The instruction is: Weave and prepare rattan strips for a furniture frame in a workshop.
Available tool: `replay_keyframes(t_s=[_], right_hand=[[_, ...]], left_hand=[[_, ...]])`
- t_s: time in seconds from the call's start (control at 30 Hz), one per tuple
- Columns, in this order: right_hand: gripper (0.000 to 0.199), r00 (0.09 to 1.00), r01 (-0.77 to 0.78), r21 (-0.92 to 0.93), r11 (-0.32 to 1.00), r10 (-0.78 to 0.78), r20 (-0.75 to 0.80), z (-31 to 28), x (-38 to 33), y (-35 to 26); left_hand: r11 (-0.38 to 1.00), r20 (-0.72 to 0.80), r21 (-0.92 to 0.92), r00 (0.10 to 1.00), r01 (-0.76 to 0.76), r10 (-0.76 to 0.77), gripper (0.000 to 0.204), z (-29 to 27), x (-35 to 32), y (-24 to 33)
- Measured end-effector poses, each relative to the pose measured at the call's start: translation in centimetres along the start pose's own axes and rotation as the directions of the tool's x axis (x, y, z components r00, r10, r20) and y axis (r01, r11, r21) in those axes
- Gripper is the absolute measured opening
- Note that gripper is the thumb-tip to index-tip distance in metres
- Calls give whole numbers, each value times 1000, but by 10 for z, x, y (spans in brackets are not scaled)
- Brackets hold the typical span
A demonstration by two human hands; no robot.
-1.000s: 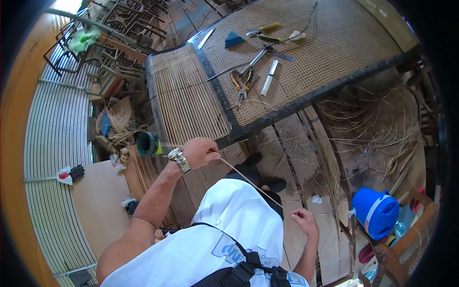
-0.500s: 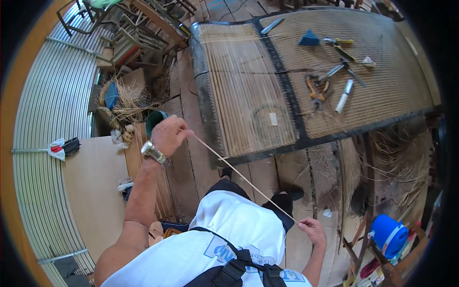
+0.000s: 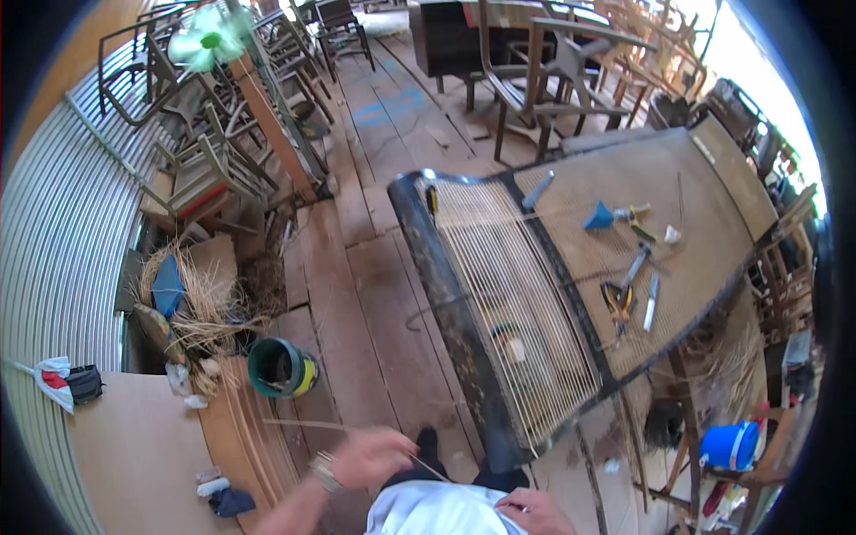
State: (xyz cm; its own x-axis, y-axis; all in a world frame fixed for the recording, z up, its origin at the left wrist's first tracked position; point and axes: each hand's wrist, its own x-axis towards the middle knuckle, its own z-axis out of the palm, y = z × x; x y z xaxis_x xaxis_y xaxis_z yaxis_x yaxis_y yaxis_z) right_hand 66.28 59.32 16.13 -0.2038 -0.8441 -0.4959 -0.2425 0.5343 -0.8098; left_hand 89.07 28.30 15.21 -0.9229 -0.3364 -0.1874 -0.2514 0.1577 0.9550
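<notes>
My left hand (image 3: 379,458), with a watch at the wrist, is pinched on a thin pale cane strand (image 3: 308,423). One length of the strand sticks out to the left; another runs right toward my lap. My right hand (image 3: 538,511) is low in front of my white shirt, fingers pinched on the strand's other part, which is hard to see against the shirt. Ahead to the right lies a large dark-framed cane panel (image 3: 562,276). Its nearer left section has parallel strands with gaps; the right section is closely woven. Both hands are apart from the panel.
On the panel lie orange-handled pliers (image 3: 617,301), a white marker-like stick (image 3: 652,301) and a blue wedge (image 3: 599,216). A green bucket (image 3: 276,367) stands left, near loose cane fibres (image 3: 205,308). A blue jug (image 3: 729,446) sits right. Wooden chairs (image 3: 553,80) crowd the back.
The view has tilted up, showing more of the floor and chairs. My hands are closer together; the strand, stretched taut between them before, now partly trails out left of my left hand.
</notes>
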Motion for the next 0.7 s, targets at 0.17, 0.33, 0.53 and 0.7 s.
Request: replay_keyframes(t_s=[0.17,0.33,0.53,0.7], right_hand=[[13,995,88,-23,996,-87,56,-6,35,-13],[23,907,-152,-387,909,284,311,-63,40,25],[34,983,77,-486,870,-148,-108,-208,126,4],[62,634,-124,-679,724,-468,-615,-333,299,15]], left_hand=[[976,353,-105,925,190,-142,34,71,19,-11],[951,302,164,904,263,-302,27,-20,-14,-40],[797,127,197,791,571,-598,18,-78,-27,-11],[863,96,359,906,355,-412,18,-89,-14,-24]])
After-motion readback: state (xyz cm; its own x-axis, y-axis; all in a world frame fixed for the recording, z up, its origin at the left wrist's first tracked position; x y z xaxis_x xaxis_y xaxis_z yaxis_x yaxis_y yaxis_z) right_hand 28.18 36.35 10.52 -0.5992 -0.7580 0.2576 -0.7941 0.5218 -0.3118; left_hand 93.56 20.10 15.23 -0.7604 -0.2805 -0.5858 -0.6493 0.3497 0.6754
